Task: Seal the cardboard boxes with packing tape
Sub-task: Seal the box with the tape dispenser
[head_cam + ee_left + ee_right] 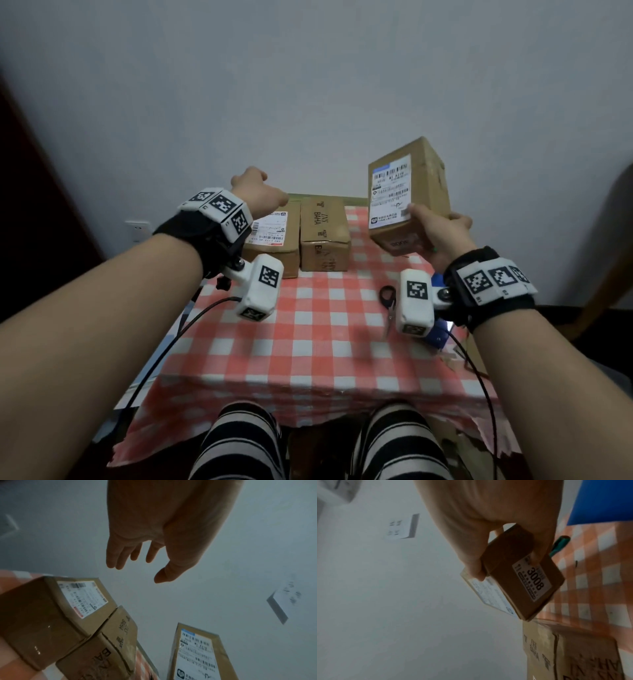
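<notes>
Gripping labelled box (407, 198) by lower end only, right hand (442, 236) is risking slip above table's far right corner; left hand (255, 192) is hovering empty, fingers relaxed.

The right wrist camera (415, 303) hides most of the blue object (437, 334) and part of the scissors (388, 306).

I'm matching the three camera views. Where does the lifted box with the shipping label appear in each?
Head: lifted box, right of centre, held up by the right hand.
Left wrist: bottom right, label facing the camera.
Right wrist: centre, end sticker reads 3008.
Shared landmark: the BAHA-printed box.
</notes>
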